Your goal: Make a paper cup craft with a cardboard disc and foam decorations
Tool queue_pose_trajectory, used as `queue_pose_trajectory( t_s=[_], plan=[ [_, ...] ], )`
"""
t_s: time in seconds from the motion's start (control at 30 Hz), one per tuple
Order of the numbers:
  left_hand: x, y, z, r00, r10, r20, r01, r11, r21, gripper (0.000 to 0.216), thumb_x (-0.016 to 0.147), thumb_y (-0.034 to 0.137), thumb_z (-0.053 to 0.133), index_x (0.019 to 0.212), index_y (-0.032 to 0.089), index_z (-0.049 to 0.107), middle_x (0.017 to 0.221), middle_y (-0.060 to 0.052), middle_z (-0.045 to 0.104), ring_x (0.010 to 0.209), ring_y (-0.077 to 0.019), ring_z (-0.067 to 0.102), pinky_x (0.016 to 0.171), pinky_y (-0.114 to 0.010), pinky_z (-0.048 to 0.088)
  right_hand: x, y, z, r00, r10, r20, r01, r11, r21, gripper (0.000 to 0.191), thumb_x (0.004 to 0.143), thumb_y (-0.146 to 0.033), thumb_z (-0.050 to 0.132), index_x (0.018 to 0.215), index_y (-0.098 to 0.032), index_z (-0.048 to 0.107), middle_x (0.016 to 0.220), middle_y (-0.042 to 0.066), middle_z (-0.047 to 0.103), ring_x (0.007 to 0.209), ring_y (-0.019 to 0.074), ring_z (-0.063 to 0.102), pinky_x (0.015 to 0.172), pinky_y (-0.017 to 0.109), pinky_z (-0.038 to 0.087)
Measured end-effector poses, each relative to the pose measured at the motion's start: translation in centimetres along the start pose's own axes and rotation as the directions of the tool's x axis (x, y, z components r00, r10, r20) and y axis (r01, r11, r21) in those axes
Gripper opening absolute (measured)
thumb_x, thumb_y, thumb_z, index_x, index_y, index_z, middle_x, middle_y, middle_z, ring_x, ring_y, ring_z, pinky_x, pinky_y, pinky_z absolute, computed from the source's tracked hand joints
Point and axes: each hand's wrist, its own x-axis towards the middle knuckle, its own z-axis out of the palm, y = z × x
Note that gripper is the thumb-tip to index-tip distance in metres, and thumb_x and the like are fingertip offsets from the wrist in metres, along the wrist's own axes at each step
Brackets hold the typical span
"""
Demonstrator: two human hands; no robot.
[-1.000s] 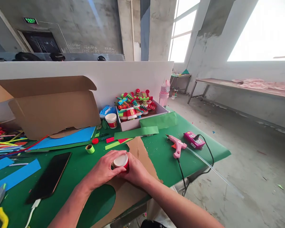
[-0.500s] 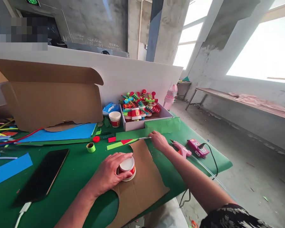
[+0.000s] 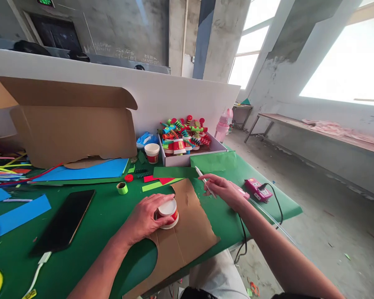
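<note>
While standing inverted on a brown cardboard sheet (image 3: 187, 214) in the head view, held down in the left hand (image 3: 146, 214): red-and-white paper cup (image 3: 168, 212), round and tapered, smooth recessed base uppermost, rolled white rim against the board. Clamped around the cup from its left side, left thumb along the near wall, fingers over the far edge.

Gripped in the right hand (image 3: 221, 189), above the table and right of the cup: slender white pen-shaped tool (image 3: 201, 172), straight and smooth, tilted, upper end toward the left. Closed on the tool, index finger bent across it; exact contact of the lower fingers hidden.

Cardboard flat and matt, creased, ragged along the right edge, cut to a concave curve at the left. Laid over a smooth green table covering (image 3: 106, 218). Partly hidden by the right hand: pink glue gun (image 3: 243, 193), with clear round rod (image 3: 268, 217) projecting rearward. Just beside: glossy magenta box (image 3: 256, 192).

Left of the cup and farther back: short hollow lime-green roll (image 3: 122, 188), flat red disc (image 3: 129, 177), tightly coiled dark springs (image 3: 143, 175). Behind these: nested white-rimmed cups (image 3: 152, 153); shallow open tray (image 3: 177, 161), heaped with bright coiled assemblies (image 3: 187, 137). At far left: flat black phone (image 3: 64, 222), glossy; matt blue paper strip (image 3: 26, 214).
</note>
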Motion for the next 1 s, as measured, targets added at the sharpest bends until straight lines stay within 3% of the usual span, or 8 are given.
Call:
queue_pose_trajectory(
  t_s=[0.1,0.2,0.33,0.47,0.7,0.77,0.87,1.0],
  plan=[
    [-0.1,0.0,-0.1,1.0,-0.019,0.002,0.019,1.0,-0.017,0.052,0.083,0.054,0.063,0.128,0.029,0.06,0.13,-0.004,0.065,0.119,-0.0242,0.06,0.102,-0.04,0.049,-2.9,-0.2,0.4,0.999,-0.034,-0.003,0.03,0.834,0.55,0.035,0.08,-0.04,0.058,0.111,-0.024,0.064,0.097,0.005,0.071,0.094,0.0213,0.068,0.091,0.04,0.051],
    [-0.2,0.0,-0.2,0.999,-0.039,0.006,0.039,0.999,-0.026,0.056,0.083,0.06,0.06,0.129,0.028,0.06,0.132,-0.005,0.064,0.12,-0.0244,0.06,0.103,-0.04,0.049,-4.5,-0.6,1.1,0.992,-0.118,-0.044,0.113,0.676,0.729,0.053,0.068,-0.032,0.072,0.119,-0.028,0.06,0.116,0.005,0.07,0.117,0.0231,0.061,0.102,0.042,0.045],
    [-0.3,0.2,-0.4,0.999,-0.051,0.008,0.051,0.999,-0.01,0.059,0.083,0.063,0.057,0.129,0.026,0.06,0.131,-0.006,0.064,0.12,-0.025,0.059,0.103,-0.042,0.049,-4.1,-0.6,2.7,0.989,-0.034,-0.142,0.125,0.699,0.704,0.038,0.066,-0.03,0.082,0.097,-0.025,0.062,0.081,0.0,0.07,0.083,0.0165,0.067,0.085,0.033,0.053],
    [-0.3,0.5,-0.6,0.999,-0.042,0.007,0.042,0.999,0.014,0.059,0.084,0.063,0.056,0.128,0.026,0.061,0.13,-0.007,0.065,0.119,-0.0253,0.061,0.103,-0.043,0.048,-1.8,-0.4,5.3,0.984,0.031,-0.177,0.1,0.725,0.682,0.033,0.079,-0.051,0.067,0.076,-0.02,0.058,0.045,-0.01,0.041,0.044,0.0088,0.043,0.054,0.025,0.048],
    [-0.5,0.4,-0.6,0.997,-0.081,0.006,0.081,0.996,0.028,0.057,0.082,0.062,0.06,0.127,0.026,0.061,0.128,-0.007,0.065,0.118,-0.0262,0.061,0.103,-0.045,0.048,0.1,-1.9,6.6,0.93,-0.054,-0.363,0.231,0.854,0.466,0.03,0.092,-0.044,0.043,0.081,-0.02,0.055,0.056,-0.002,0.06,0.05,0.0119,0.054,0.054,0.025,0.046],
    [-0.5,0.4,-0.6,0.997,-0.081,0.009,0.081,0.996,0.028,0.058,0.082,0.062,0.061,0.127,0.027,0.061,0.127,-0.007,0.066,0.117,-0.0261,0.061,0.102,-0.044,0.049,-0.1,-2.0,4.8,0.8,-0.089,-0.594,0.356,0.867,0.349,0.029,0.095,-0.043,0.039,0.087,-0.02,0.054,0.069,0.001,0.066,0.062,0.0133,0.06,0.067,0.028,0.05],
    [-0.5,0.4,-0.6,0.997,-0.072,0.008,0.072,0.997,0.031,0.057,0.082,0.061,0.061,0.128,0.026,0.06,0.127,-0.007,0.066,0.116,-0.0251,0.062,0.1,-0.041,0.051,-0.7,-1.5,0.9,0.386,-0.102,-0.917,0.496,0.861,0.114,0.023,0.097,-0.039,0.036,0.104,-0.022,0.05,0.092,0.004,0.066,0.084,0.0152,0.065,0.084,0.034,0.051],
    [-0.4,0.5,-0.6,0.998,-0.057,-0.001,0.057,0.998,0.042,0.056,0.083,0.059,0.062,0.128,0.026,0.06,0.126,-0.007,0.066,0.114,-0.024,0.062,0.098,-0.039,0.051,-1.7,-0.9,-4.1,0.005,-0.248,-0.969,0.455,0.863,-0.218,0.016,0.096,-0.032,0.044,0.108,-0.024,0.05,0.106,0.005,0.055,0.1,0.0186,0.064,0.094,0.042,0.046]
  ],
)
